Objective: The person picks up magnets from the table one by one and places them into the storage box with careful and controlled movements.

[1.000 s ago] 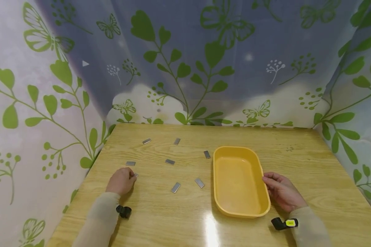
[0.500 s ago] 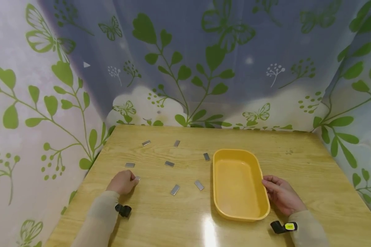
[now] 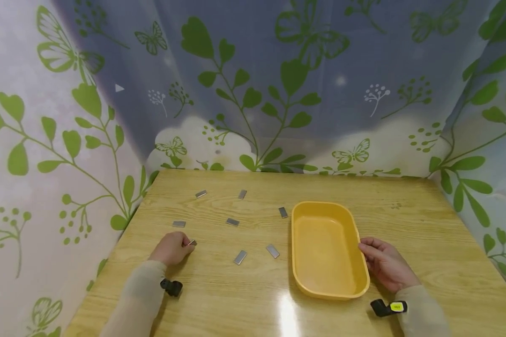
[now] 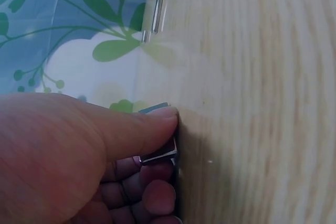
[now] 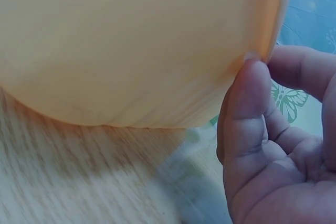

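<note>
My left hand (image 3: 170, 249) is at the left of the table, pinching a small silver rectangular metal block (image 3: 193, 243) between thumb and fingers. The left wrist view shows the thumb laid across this block, hiding its middle, with the other fingers curled below. On the right, my right hand (image 3: 387, 266) grips the side rim of a yellow plastic tray (image 3: 326, 252), thumb and index finger pinching the edge. The right wrist view shows the thumb on the tray's wall (image 5: 157, 51) and the index finger behind the rim. The tray's inside is bare.
Several similar metal blocks lie scattered on the wooden table (image 3: 219, 299): one block (image 3: 179, 224) just beyond my left hand, a pair of blocks (image 3: 240, 257) mid-table, and one block (image 3: 283, 212) near the tray's far left corner. Leaf-and-butterfly patterned curtains (image 3: 253, 93) border the table.
My left hand has shifted slightly right, and the block in its fingertips now shows tilted, where it lay mostly covered by the fingers before. The right hand still holds the tray rim.
</note>
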Motion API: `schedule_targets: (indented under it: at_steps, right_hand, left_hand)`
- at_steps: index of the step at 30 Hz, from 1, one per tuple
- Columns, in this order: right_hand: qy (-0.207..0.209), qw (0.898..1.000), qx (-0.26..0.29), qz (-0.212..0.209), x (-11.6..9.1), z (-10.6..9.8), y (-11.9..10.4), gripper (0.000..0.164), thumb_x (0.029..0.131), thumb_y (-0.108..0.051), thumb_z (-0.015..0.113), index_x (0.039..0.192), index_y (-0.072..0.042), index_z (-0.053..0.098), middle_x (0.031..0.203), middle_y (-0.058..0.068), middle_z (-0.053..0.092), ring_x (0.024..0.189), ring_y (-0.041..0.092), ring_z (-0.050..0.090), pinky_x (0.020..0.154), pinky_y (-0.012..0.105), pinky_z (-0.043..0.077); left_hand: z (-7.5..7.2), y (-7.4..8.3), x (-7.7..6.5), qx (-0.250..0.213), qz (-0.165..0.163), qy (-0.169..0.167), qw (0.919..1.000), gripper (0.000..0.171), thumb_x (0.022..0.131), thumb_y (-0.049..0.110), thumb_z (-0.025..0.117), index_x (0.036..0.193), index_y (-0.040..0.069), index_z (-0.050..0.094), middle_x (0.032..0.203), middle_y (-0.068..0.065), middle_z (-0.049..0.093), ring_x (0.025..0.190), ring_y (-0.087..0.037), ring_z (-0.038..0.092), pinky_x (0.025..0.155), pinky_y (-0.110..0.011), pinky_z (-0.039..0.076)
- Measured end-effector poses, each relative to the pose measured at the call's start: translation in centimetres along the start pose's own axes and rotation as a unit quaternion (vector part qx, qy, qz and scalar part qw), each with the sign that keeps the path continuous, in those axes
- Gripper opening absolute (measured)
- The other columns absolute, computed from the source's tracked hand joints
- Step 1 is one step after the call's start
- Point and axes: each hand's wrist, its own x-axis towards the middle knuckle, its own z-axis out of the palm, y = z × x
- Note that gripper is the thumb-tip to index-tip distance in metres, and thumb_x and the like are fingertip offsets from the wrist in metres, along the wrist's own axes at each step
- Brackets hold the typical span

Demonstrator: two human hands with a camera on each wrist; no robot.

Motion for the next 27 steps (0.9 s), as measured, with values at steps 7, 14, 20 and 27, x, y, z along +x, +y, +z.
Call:
schedule_targets:
  at_steps: [7, 14, 20, 27]
  right_hand:
    - [0.005, 1.000, -0.009, 0.003, 0.0, -0.2, -0.2, 0.011, 0.099, -0.014, 0.055, 0.106, -0.005, 0.059, 0.092, 0.000, 0.068, 0.081, 0.011, 0.064, 0.069, 0.027, 0.053]
    - [0.009, 1.000, -0.007, 0.003, 0.0, -0.1, -0.3, 0.012, 0.099, -0.013, 0.056, 0.105, -0.004, 0.059, 0.092, 0.001, 0.067, 0.081, 0.012, 0.064, 0.069, 0.027, 0.054]
    - [0.014, 1.000, -0.014, 0.012, 0.0, 0.1, -0.1, 0.014, 0.098, -0.016, 0.057, 0.107, -0.004, 0.058, 0.093, 0.001, 0.067, 0.082, 0.012, 0.064, 0.069, 0.027, 0.054]
    - [0.016, 1.000, -0.015, 0.011, 0.1, 0.0, 0.0, 0.012, 0.099, -0.014, 0.056, 0.105, -0.005, 0.058, 0.091, 0.001, 0.066, 0.079, 0.011, 0.063, 0.068, 0.026, 0.053]
  left_hand:
    - [0.2, 0.1, -0.3, -0.002, 0.024, 0.017, 0.9996, 0.021, 0.092, 0.019, 0.066, 0.075, 0.010, 0.058, 0.070, 0.000, 0.053, 0.063, -0.016, 0.047, 0.062, -0.032, 0.040]
    - [-0.2, 0.1, -0.8, -0.009, 0.037, 0.032, 0.9988, 0.018, 0.093, 0.018, 0.065, 0.078, 0.011, 0.057, 0.068, 0.001, 0.052, 0.061, -0.015, 0.046, 0.058, -0.031, 0.039]
    - [-0.2, 0.4, -1.0, -0.008, 0.049, 0.018, 0.9986, 0.014, 0.093, 0.016, 0.064, 0.081, 0.010, 0.061, 0.070, 0.003, 0.055, 0.061, -0.013, 0.047, 0.059, -0.030, 0.041]
    - [-0.1, 0.7, -0.8, -0.005, 0.041, 0.017, 0.9990, 0.013, 0.094, 0.020, 0.064, 0.095, 0.007, 0.065, 0.083, -0.003, 0.065, 0.073, -0.017, 0.060, 0.068, -0.037, 0.049]
